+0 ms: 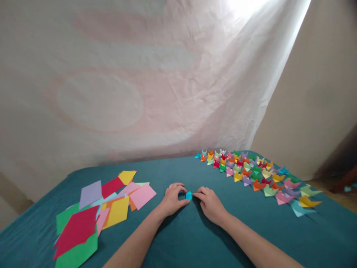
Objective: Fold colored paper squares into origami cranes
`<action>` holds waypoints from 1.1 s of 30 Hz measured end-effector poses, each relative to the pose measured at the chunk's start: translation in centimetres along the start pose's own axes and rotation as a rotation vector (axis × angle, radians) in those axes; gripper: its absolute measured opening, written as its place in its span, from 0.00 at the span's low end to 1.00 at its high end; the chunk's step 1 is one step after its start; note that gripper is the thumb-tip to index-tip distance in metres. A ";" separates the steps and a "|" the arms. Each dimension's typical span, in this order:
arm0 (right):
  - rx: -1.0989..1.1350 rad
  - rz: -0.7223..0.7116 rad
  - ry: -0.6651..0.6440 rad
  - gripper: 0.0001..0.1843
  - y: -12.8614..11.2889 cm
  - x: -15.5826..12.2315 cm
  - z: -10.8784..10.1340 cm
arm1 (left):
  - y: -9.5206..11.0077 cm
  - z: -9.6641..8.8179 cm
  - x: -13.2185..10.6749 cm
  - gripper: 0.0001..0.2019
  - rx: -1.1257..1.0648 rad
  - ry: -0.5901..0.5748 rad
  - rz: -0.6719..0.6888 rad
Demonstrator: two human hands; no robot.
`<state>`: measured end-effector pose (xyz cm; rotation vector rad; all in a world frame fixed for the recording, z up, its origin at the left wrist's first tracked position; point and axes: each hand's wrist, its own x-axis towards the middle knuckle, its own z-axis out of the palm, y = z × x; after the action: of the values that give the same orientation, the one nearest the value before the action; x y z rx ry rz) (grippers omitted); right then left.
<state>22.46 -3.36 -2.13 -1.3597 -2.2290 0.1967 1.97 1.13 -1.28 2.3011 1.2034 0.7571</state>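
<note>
A small folded blue paper piece [189, 195] rests on the teal cloth-covered table [189, 238] between my two hands. My left hand [173, 200] has its fingers curled, thumb and fingertips pinching the left side of the blue piece. My right hand [209, 203] lies knuckles up with its fingertips pressed on the piece's right side. Both forearms reach in from the bottom edge.
A loose spread of flat coloured paper squares [103, 208] lies at the left. Several folded paper figures in many colours [251, 173] stand in rows at the right, reaching the table's far right edge. A pale cloth backdrop [139, 82] hangs behind.
</note>
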 end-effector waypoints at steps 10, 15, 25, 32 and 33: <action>0.345 0.058 0.122 0.21 0.7 0.2 0.6 | 1.0 1.0 -0.1 0.14 -0.342 -0.002 -0.018; 0.591 0.157 0.131 0.12 0.1 0.3 0.2 | 1.9 1.6 -0.1 0.15 -0.463 0.021 -0.040; 0.756 0.210 0.143 0.13 -0.1 0.4 -0.2 | 3.0 1.8 -0.4 0.08 -0.385 -0.070 0.008; 0.795 0.174 0.079 0.13 -0.1 0.5 -0.3 | 3.1 1.3 -0.3 0.14 -0.293 -0.085 0.008; 0.787 0.173 0.075 0.13 -0.1 0.5 -0.3 | 3.1 1.4 -0.3 0.14 -0.286 -0.080 -0.001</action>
<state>22.36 -3.00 -1.71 -1.0708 -1.6705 0.9504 4.55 -0.92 -0.55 2.0749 0.9906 0.7744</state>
